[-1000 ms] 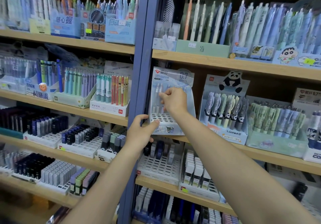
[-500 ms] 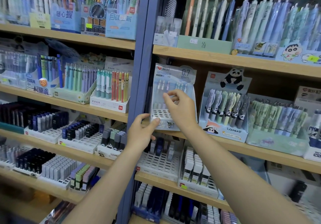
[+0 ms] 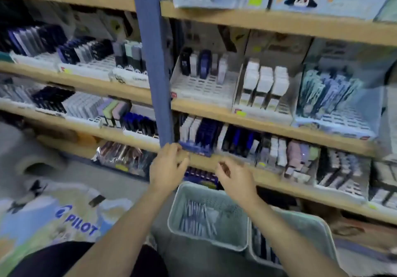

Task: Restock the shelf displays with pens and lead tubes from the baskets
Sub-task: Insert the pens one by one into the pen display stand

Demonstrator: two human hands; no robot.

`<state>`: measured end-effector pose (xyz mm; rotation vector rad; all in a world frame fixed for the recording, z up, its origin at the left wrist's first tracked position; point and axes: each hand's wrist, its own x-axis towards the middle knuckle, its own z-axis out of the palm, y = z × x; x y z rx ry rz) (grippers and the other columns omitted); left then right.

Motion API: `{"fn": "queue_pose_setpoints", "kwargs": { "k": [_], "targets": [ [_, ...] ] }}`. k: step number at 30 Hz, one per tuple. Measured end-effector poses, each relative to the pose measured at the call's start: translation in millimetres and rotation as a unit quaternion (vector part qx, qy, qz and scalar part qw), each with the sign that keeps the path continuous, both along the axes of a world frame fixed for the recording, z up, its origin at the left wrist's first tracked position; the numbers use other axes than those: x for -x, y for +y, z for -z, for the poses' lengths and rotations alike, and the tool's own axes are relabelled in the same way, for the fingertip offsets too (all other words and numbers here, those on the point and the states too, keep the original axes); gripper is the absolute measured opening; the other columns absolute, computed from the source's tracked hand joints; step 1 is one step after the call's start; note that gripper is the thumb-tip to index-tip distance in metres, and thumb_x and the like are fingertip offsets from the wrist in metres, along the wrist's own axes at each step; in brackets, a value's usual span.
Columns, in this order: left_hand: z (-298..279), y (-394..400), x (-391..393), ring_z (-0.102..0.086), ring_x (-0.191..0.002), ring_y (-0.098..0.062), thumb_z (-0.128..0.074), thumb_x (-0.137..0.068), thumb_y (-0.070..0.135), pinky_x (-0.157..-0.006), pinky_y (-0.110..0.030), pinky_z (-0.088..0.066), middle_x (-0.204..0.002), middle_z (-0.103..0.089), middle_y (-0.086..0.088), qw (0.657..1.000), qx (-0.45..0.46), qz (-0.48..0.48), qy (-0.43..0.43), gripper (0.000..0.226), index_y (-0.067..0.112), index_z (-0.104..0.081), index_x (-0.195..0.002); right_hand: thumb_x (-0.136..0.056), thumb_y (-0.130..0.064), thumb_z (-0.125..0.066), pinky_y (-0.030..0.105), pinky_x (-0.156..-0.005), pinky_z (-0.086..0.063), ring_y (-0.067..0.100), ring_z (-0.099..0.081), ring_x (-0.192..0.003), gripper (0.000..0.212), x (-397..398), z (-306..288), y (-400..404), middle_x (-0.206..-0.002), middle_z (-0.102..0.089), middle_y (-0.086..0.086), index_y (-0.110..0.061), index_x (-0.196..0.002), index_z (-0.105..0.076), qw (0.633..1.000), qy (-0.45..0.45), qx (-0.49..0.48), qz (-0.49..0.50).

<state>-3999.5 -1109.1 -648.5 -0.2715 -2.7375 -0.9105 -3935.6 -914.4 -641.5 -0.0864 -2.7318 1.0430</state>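
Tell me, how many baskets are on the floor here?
2. A pale green basket sits below the hands; a second basket stands right beside it, partly behind the right forearm. Others may lie out of view.

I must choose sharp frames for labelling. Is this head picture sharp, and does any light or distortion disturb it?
Head view: motion blur smears everything; the shelf labels are unreadable, only the large blue PILOT print stays legible; both hands look soft-edged; the wooden shelf boards bow from wide-angle distortion; lighting is dim and even, no strong glare.
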Motion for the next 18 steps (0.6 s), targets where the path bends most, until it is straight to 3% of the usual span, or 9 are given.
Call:
{"fn": "queue_pose_setpoints", "kwargs": {
  "k": [3,5,7,10,13,15,16,18],
  "targets": [
    [87.4,-5.5,-13.6,-0.058,-0.101,-0.035,-0.061,-0.096,0.036,-0.077,-0.044,-0.050,-0.108,-0.058,-0.012,0.992,0.077,0.047,-0.083,0.033,0.009,-0.057,-0.115,-0.101,-0.035,-0.056,0.038,-0.066,-0.041,0.021,-0.056,-0.068,0.022,-11.3,93.0,3.5,-0.076,-0.059,0.003,-0.014,-0.095,-0.060,0.975,-0.218,0.031,-0.010],
    [140.3,-9.2,-24.8,-0.057,-0.120,-0.041,-0.075,-0.088,0.030,-0.090,-0.051,-0.051,-0.133,-0.057,-0.022,0.983,0.118,0.058,-0.126,0.059,0.003,-0.053,-0.135,-0.101,-0.041,-0.055,0.041,-0.067,-0.045,0.018,-0.051,-0.063,0.022,-13.5,142.8,4.6,-0.071,-0.051,-0.002,-0.025,-0.087,-0.050,0.950,-0.309,0.054,-0.010],
    [182.8,-14.8,-34.7,-0.049,-0.134,-0.040,-0.073,-0.089,0.040,-0.100,-0.054,-0.046,-0.151,-0.045,-0.022,0.973,0.158,0.064,-0.157,0.079,0.001,-0.040,-0.149,-0.097,-0.055,-0.053,0.037,-0.066,-0.043,0.021,-0.058,-0.072,0.033,-10.3,187.8,6.8,-0.076,-0.051,-0.005,-0.023,-0.096,-0.050,0.932,-0.360,0.025,-0.002],
    [223.0,-20.9,-41.1,-0.046,-0.139,-0.037,-0.049,-0.089,0.057,-0.101,-0.053,-0.046,-0.158,-0.037,-0.019,0.963,0.196,0.067,-0.171,0.088,0.003,-0.028,-0.156,-0.088,-0.067,-0.056,0.040,-0.076,-0.053,0.029,-0.067,-0.088,0.073,3.9,237.1,6.2,-0.097,-0.066,0.009,-0.014,-0.137,-0.047,0.904,-0.425,0.040,0.012],
    [244.9,-24.0,-40.6,-0.051,-0.134,-0.038,-0.044,-0.085,0.056,-0.097,-0.053,-0.050,-0.154,-0.041,-0.022,0.961,0.194,0.071,-0.182,0.090,-0.001,-0.032,-0.153,-0.091,-0.058,-0.063,0.031,-0.074,-0.048,0.028,-0.066,-0.098,0.073,19.7,259.6,2.7,-0.116,-0.066,0.014,-0.006,-0.139,-0.048,0.884,-0.459,0.064,0.055],
    [258.6,-26.6,-42.1,-0.051,-0.133,-0.040,-0.048,-0.083,0.056,-0.099,-0.055,-0.048,-0.154,-0.040,-0.023,0.967,0.176,0.075,-0.171,0.092,-0.002,-0.032,-0.152,-0.090,-0.058,-0.064,0.026,-0.064,-0.044,0.022,-0.066,-0.090,0.064,30.0,277.1,3.1,-0.112,-0.064,0.014,-0.005,-0.126,-0.058,0.861,-0.497,0.077,0.069],
    [263.5,-28.5,-42.3,-0.048,-0.136,-0.040,-0.050,-0.081,0.058,-0.102,-0.055,-0.045,-0.155,-0.039,-0.023,0.968,0.164,0.077,-0.172,0.096,-0.002,-0.029,-0.153,-0.089,-0.060,-0.065,0.027,-0.068,-0.047,0.023,-0.066,-0.095,0.068,33.3,284.3,1.8,-0.118,-0.063,0.015,-0.003,-0.124,-0.059,0.849,-0.516,0.085,0.083],
    [269.4,-31.4,-41.8,-0.044,-0.139,-0.038,-0.052,-0.079,0.063,-0.106,-0.054,-0.042,-0.158,-0.036,-0.021,0.971,0.152,0.080,-0.164,0.103,-0.001,-0.025,-0.155,-0.083,-0.065,-0.068,0.035,-0.093,-0.047,0.030,-0.057,-0.124,0.090,37.6,301.2,-5.3,-0.145,-0.051,0.016,-0.002,-0.144,-0.044,0.828,-0.535,0.124,0.110]
  ]
}}
